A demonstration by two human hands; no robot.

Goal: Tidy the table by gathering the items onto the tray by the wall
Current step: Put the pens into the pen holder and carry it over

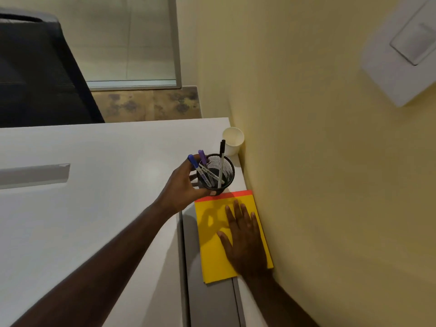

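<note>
Right hand (245,241) flat on yellow pad (212,244); left hand (182,185) grips mesh pen cup (224,178)

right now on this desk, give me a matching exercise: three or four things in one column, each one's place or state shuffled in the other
Things:
1. mesh pen cup
2. yellow notepad
3. paper cup
4. black pen

Places or states:
A. stands alone in the corner by the wall
B. lies flat under the right hand
C. gripped by the left hand
D. stands upright in the mesh pen cup

Pairs: 1-C, 2-B, 3-A, 4-D
</note>
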